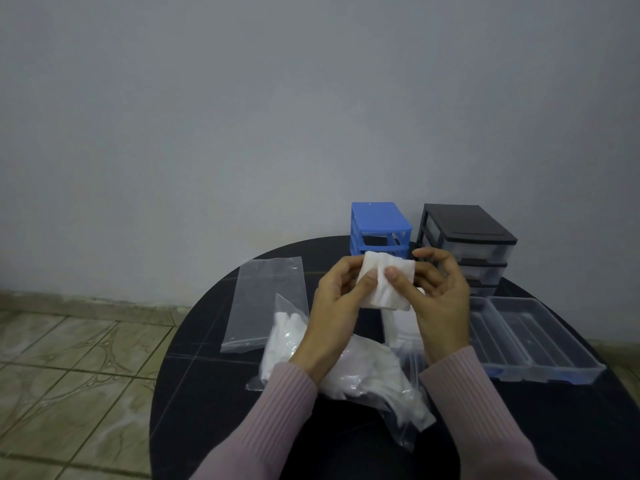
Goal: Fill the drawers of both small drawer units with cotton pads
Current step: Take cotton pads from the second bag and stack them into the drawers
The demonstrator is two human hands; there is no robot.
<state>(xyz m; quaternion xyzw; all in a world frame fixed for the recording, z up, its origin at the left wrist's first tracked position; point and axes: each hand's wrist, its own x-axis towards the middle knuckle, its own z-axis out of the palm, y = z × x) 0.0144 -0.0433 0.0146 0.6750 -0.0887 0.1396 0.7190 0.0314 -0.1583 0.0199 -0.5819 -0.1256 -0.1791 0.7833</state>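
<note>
You are looking down at a round black table (194,393) against a plain grey wall, with tiled floor to the left.

Farthest left on the table lies a flat bag (266,303), clear and seemingly with nothing in it. Just right of it, and partly under your left forearm, a second, full bag (363,379) bulges with white cotton pads.

Above the table's middle, both your hands hold one small stack of pads (386,284). Your left hand (337,306) grips the stack's left edge, thumb on the front and fingers curled behind. Your right hand (440,299) grips the right edge the same way, its thumb pressed on the front face. The stack is in the air, touching nothing else.

Behind your hands stands the blue unit (379,226). Its frame looks open, with drawers apparently out. To its right stands the black unit (467,244); its upper clear drawers are in place, and whether they hold pads is hard to tell.

Far right, two clear drawers (540,337) lie side by side on the table, both seemingly bare. Something white lies below your right hand; it may be a filled drawer, but your hands hide it.

As a judgement: the filling is at an early stage. Most pads remain bagged, and the drawers on the table still need loading and sliding back.
</note>
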